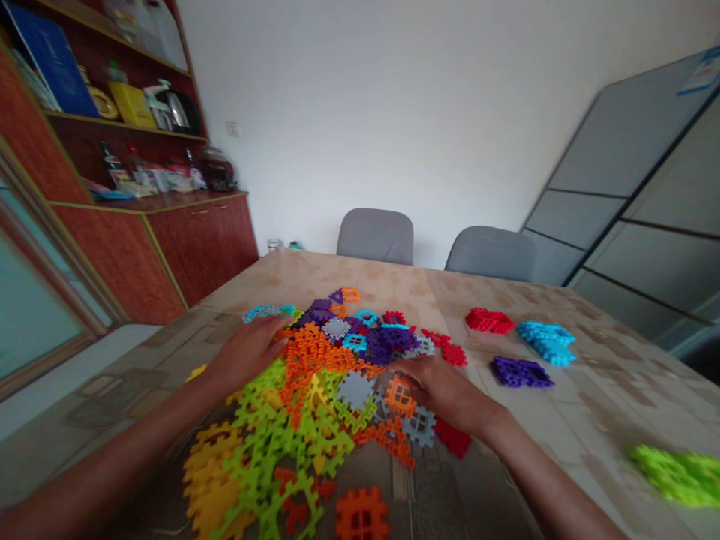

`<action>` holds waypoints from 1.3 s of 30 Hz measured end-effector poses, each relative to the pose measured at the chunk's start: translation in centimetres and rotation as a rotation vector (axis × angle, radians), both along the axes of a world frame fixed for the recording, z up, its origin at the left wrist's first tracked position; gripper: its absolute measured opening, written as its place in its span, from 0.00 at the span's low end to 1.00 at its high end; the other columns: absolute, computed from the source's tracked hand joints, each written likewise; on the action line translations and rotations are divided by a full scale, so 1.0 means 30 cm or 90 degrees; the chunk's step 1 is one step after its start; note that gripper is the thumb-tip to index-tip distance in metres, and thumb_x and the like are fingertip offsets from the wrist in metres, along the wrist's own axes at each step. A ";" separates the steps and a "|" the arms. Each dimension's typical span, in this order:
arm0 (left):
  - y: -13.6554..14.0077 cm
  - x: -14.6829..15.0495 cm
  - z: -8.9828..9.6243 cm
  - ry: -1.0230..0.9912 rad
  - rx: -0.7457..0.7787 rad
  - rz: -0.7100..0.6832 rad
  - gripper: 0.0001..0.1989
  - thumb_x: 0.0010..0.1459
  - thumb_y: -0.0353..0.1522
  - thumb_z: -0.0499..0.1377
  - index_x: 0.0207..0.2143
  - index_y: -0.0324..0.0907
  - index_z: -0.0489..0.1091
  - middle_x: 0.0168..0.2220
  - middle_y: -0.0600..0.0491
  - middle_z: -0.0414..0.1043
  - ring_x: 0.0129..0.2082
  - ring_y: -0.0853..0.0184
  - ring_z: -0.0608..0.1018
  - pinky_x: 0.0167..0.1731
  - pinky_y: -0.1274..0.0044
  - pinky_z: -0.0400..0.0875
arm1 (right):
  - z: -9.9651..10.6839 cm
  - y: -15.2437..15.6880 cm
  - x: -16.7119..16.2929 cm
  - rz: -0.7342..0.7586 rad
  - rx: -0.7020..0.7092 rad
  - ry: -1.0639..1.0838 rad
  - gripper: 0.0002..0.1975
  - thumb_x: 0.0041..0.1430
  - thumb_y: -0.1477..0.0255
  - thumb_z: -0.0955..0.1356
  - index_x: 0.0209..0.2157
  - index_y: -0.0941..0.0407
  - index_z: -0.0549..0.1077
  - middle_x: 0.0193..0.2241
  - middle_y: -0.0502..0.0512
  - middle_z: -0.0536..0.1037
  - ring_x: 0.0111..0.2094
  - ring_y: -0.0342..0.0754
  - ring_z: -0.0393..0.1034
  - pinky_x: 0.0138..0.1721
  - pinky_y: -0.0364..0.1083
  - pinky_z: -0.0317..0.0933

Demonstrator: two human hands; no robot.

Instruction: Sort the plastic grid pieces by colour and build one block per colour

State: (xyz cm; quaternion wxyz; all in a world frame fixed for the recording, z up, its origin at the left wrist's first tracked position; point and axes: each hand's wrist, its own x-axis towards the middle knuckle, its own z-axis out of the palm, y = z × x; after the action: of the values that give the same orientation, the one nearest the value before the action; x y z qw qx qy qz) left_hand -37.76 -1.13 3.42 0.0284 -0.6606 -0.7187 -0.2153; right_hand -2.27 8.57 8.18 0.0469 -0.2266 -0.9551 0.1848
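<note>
A heap of interlocking plastic tiles with toothed edges lies on the table between my hands. My left hand (256, 349) rests at the heap's left side, open, its fingers stretched over the orange tiles (315, 349). On the right, my right hand (436, 382) is curled with thumb and index finger around an orange square window tile (400, 395). Near it are a grey octagonal tile (356, 390), a grey window tile (419, 426) and a dark red tile (453, 437). Purple tiles (391, 342) sit further back; lime green tiles (286, 431) and yellow tiles (217, 469) are nearer me.
Separate stacks stand on the right of the table (596, 390): red tiles (489, 320), light blue tiles (547, 342), purple tiles (520, 372) and lime green tiles (678, 474). Two grey chairs (376, 236) are behind the far edge. A wooden cabinet (202, 236) stands left.
</note>
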 end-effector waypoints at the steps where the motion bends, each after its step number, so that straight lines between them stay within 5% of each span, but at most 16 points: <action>1: 0.001 -0.002 -0.012 -0.001 0.001 -0.003 0.25 0.61 0.41 0.49 0.55 0.40 0.72 0.54 0.42 0.78 0.55 0.49 0.77 0.59 0.59 0.67 | -0.004 0.001 0.002 0.007 -0.008 0.004 0.13 0.58 0.86 0.65 0.37 0.56 0.77 0.33 0.51 0.82 0.34 0.46 0.75 0.34 0.41 0.60; 9: -0.001 0.029 -0.001 -0.040 0.062 -0.075 0.21 0.65 0.42 0.49 0.52 0.43 0.75 0.53 0.44 0.78 0.54 0.52 0.78 0.57 0.63 0.69 | -0.037 0.014 0.013 0.063 -0.099 0.044 0.23 0.52 0.89 0.64 0.42 0.53 0.79 0.38 0.51 0.81 0.38 0.46 0.74 0.39 0.42 0.61; 16: -0.040 0.123 0.084 -0.060 0.084 -0.195 0.18 0.69 0.38 0.50 0.51 0.46 0.77 0.50 0.50 0.80 0.51 0.57 0.80 0.53 0.70 0.72 | -0.058 0.010 0.014 0.043 -0.125 0.030 0.13 0.55 0.82 0.70 0.42 0.57 0.79 0.31 0.51 0.79 0.31 0.46 0.71 0.31 0.41 0.58; 30: -0.073 0.156 0.111 -0.028 0.015 -0.351 0.19 0.64 0.26 0.51 0.50 0.48 0.76 0.50 0.51 0.78 0.50 0.62 0.79 0.52 0.73 0.71 | 0.000 0.047 0.056 -0.059 -0.163 0.189 0.03 0.60 0.77 0.66 0.32 0.55 0.70 0.24 0.46 0.71 0.25 0.42 0.63 0.26 0.41 0.53; 34: -0.087 0.160 0.130 -0.024 -0.052 -0.383 0.24 0.60 0.25 0.54 0.57 0.50 0.71 0.57 0.51 0.74 0.57 0.58 0.75 0.59 0.66 0.67 | -0.011 -0.026 0.065 -0.063 -0.193 0.251 0.03 0.61 0.74 0.67 0.33 0.54 0.69 0.25 0.46 0.72 0.25 0.42 0.64 0.26 0.40 0.55; 39: -0.108 0.192 0.170 -0.080 -0.104 -0.412 0.12 0.68 0.33 0.56 0.50 0.50 0.75 0.53 0.52 0.77 0.55 0.60 0.76 0.58 0.70 0.68 | -0.059 -0.222 0.083 -0.005 -0.118 0.359 0.04 0.64 0.77 0.69 0.34 0.54 0.72 0.31 0.49 0.78 0.32 0.43 0.73 0.33 0.41 0.63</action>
State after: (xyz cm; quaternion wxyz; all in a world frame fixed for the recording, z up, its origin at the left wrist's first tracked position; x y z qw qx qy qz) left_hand -32.01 -4.35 8.50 -0.1387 -0.8401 -0.4867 -0.1949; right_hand 0.21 1.93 6.42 0.2899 -0.1731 -0.8828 0.3266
